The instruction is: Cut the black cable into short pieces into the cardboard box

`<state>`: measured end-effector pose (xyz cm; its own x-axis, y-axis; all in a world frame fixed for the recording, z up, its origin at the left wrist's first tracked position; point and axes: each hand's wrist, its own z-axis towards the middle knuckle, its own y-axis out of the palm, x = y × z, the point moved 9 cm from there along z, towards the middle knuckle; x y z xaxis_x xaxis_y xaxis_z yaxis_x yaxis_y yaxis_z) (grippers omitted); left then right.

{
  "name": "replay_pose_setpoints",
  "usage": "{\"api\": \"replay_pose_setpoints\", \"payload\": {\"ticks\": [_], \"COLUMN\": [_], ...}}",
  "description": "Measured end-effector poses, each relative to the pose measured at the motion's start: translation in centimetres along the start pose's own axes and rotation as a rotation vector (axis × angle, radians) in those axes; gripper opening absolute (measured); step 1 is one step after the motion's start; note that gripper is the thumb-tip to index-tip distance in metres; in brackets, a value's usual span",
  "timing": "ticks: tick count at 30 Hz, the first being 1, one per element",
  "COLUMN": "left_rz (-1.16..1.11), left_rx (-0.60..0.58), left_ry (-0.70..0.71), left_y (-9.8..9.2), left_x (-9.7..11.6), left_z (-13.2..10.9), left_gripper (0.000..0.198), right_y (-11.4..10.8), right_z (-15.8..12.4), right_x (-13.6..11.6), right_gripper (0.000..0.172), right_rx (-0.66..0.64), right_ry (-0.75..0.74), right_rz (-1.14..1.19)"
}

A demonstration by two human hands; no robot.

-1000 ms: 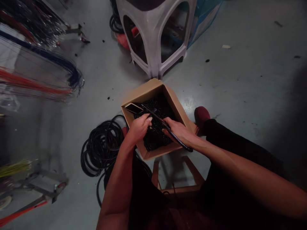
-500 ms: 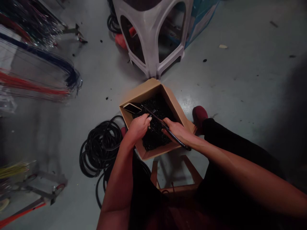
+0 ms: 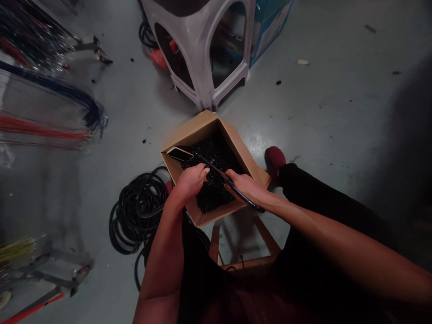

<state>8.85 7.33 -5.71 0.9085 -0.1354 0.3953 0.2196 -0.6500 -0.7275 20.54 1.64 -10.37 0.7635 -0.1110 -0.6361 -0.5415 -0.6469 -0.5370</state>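
Across an open cardboard box [image 3: 199,128] runs a length of black rubber hose [image 3: 216,166], and my right hand [image 3: 245,188] is closed around it, with its end sticking out past the wrist. My left hand [image 3: 191,182] lies curled over the box's contents, fingertips at the hose; I cannot tell whether it grips anything. The box is filled with a heap of small black rubber pieces [image 3: 212,200]. A smartphone [image 3: 180,154] lies on the heap's far left edge, close to my left hand.
A coil of black hose [image 3: 137,216] lies on the grey floor left of the box. Ahead stands a white plastic stool [image 3: 199,49]. Bundles of coloured wires [image 3: 50,121] are at the left. The box rests against a wooden stool [image 3: 248,265] near my dark-trousered knees.
The whole view has slid a little left, with the box and stool shifting with it. Both hands remain at the hose, with no clear change in their hold.
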Motion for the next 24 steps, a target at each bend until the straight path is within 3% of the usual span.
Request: {"api": "replay_pose_setpoints", "payload": {"ticks": [16, 24], "left_rz": [0.140, 0.202], "left_rx": [-0.087, -0.038], "left_ry": [-0.072, -0.144], "left_y": [0.7, 0.6], "left_x": [-0.4, -1.7], "left_z": [0.1, 0.4], "left_gripper": [0.031, 0.032], "right_y": [0.6, 0.2], "right_z": [0.0, -0.1], "right_x": [0.3, 0.5], "right_gripper": [0.019, 0.019], "right_rx": [-0.011, -0.023], "right_ry": [-0.022, 0.038], "right_rz": [-0.054, -0.076]}}
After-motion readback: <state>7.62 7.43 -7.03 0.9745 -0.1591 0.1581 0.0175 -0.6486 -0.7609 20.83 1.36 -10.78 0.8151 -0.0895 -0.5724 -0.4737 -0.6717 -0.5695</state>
